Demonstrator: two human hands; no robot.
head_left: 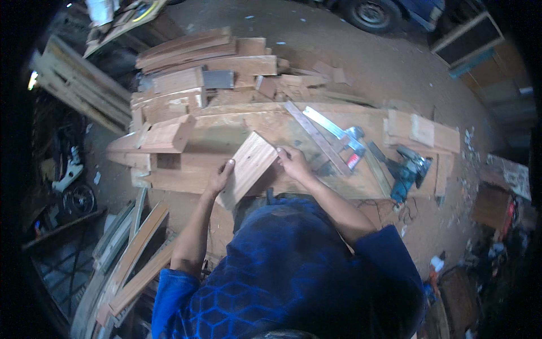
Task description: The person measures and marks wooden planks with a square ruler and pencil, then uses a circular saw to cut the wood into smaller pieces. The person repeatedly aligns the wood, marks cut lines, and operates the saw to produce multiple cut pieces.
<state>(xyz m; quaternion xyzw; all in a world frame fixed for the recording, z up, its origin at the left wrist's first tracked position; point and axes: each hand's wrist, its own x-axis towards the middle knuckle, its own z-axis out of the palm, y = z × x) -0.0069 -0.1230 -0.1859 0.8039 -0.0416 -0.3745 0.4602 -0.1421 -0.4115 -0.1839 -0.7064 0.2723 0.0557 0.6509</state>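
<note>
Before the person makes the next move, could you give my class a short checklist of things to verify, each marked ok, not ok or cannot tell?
1. Board supported by both hands: ok; the left hand grips its left edge, the right hand its right corner.
2. Hands apart from the green power tool: ok; it lies toward the bench's right end.
3. Power tool disconnected from its supply: cannot tell.
4. Workbench free of loose items: not ok; wood pieces and tools lie on it.
5. Silver metal strip within reach: probably ok; it lies just beyond the right hand.
6. Board's underside sound: cannot tell; it faces away.
</note>
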